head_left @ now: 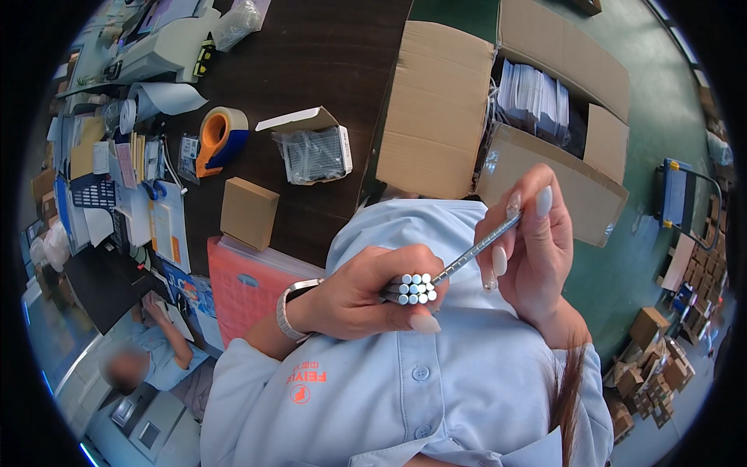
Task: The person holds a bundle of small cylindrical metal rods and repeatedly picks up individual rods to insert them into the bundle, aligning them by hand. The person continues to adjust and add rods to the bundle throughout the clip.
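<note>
1. Head view showed a bundle of thin metal rods (412,289) gripped in the left hand (366,300), held close in front of the person's light blue shirt (405,389); the rods' round silver ends faced outward in a tight cluster.
2. That left hand was curled into a fist around the bundle, fingers wrapped over the top and thumb pressed along the underside, with a metal wristwatch (289,310) on the wrist.
3. One single rod (476,249) stuck out from the cluster and slanted up to the right, its lower end touching the bundle.
4. The right hand (533,249) pinched the upper end of that rod between thumb and fingertips, the other fingers loosely bent.
5. Beyond the hands, an open cardboard box (443,109) stood on the green floor (661,109), holding stacked white packets (533,97).
6. To the left lay a dark surface (311,54) carrying an orange tape dispenser (219,136), a small closed brown box (249,212), a little open carton with a bagged grey part (311,152), and a red mesh tray (245,288) at its near edge.
7. Another person in a blue shirt (159,350) sat low at the left, well apart from the hands.
8. Small brown cartons (646,366) were scattered on the floor at the far right.
</note>
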Motion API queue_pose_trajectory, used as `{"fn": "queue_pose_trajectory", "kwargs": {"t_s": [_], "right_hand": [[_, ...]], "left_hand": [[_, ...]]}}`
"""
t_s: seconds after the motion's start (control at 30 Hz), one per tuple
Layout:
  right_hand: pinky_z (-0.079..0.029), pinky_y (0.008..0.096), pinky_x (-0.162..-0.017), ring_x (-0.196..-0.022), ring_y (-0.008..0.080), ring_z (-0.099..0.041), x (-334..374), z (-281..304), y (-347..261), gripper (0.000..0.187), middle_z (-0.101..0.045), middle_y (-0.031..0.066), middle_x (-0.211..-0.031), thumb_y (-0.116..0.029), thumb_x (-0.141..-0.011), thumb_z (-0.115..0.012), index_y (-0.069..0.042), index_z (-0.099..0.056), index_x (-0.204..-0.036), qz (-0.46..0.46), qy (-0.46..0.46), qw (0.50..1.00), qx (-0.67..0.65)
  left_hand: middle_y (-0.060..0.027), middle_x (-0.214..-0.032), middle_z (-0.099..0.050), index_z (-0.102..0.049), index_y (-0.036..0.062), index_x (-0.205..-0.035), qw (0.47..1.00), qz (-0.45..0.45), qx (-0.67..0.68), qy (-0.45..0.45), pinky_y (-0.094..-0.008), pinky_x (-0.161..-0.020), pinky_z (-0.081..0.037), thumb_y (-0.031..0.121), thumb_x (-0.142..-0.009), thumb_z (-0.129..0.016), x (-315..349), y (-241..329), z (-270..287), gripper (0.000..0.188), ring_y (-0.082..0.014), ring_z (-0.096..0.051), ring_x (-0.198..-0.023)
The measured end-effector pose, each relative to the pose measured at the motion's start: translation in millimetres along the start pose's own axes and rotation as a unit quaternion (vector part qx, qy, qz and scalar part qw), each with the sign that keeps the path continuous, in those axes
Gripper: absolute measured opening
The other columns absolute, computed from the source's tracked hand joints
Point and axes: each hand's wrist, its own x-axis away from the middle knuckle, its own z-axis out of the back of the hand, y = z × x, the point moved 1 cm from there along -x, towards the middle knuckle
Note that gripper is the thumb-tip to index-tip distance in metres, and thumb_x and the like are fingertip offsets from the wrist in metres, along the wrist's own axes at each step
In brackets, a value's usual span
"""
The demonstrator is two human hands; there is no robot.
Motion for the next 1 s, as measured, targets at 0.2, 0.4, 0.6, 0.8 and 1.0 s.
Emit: {"fn": "queue_pose_trajectory", "kwargs": {"t_s": [0.2,0.4,0.6,0.8,1.0], "right_hand": [[-0.036,0.0200,-0.034,-0.036,0.0106,-0.040,3,-4,-1,0.022,-0.042,0.0035,-0.054,-0.024,-0.096,-0.033,-0.004,-0.036,-0.087,-0.001,0.038,0.999,0.011],[-0.038,0.0226,-0.038,-0.038,0.0112,-0.043,-1,0,-22,0.022,-0.045,0.0054,-0.059,-0.023,-0.092,-0.045,-0.003,-0.038,-0.086,0.125,-0.046,0.971,0.199],[-0.043,0.0277,-0.048,-0.049,0.0163,-0.052,-20,-6,-72,0.014,-0.056,0.0071,-0.068,-0.009,-0.070,-0.065,0.000,-0.054,-0.073,0.099,-0.244,0.822,0.506],[-0.041,0.0300,-0.064,-0.065,0.0176,-0.053,-24,-25,-77,0.013,-0.053,0.0047,-0.067,-0.011,-0.065,-0.058,-0.002,-0.055,-0.075,0.140,-0.392,0.522,0.744],[-0.037,0.0293,-0.061,-0.060,0.0163,-0.050,-24,-24,-65,0.017,-0.047,0.0048,-0.064,-0.014,-0.065,-0.054,-0.002,-0.053,-0.077,0.081,-0.441,0.490,0.747]], "left_hand": [[-0.0033,-0.076,-0.052,-0.048,0.0032,-0.092,1.000,-0.001,0.028,-0.013,-0.0250,-0.059,-0.038,0.021,-0.080,-0.065,4,-2,1,0.027,-0.0131,-0.046,-0.063],[-0.0032,-0.074,-0.051,-0.047,0.0029,-0.094,0.998,0.037,-0.053,0.002,-0.0259,-0.059,-0.039,0.013,-0.083,-0.061,4,5,2,0.021,-0.0129,-0.046,-0.063],[-0.0070,-0.080,-0.056,-0.046,0.0022,-0.106,0.959,0.148,-0.243,-0.004,-0.0259,-0.061,-0.042,0.006,-0.081,-0.059,3,15,0,0.029,-0.0134,-0.054,-0.067],[-0.0137,-0.083,-0.057,-0.044,0.0029,-0.108,0.950,0.136,-0.278,0.031,-0.0328,-0.063,-0.044,0.007,-0.083,-0.055,4,10,-6,0.027,-0.0283,-0.058,-0.073],[-0.0165,-0.089,-0.058,-0.044,0.0037,-0.110,0.946,0.115,-0.299,0.049,-0.0384,-0.066,-0.046,0.007,-0.083,-0.054,5,7,-4,0.029,-0.0363,-0.057,-0.081]]}}
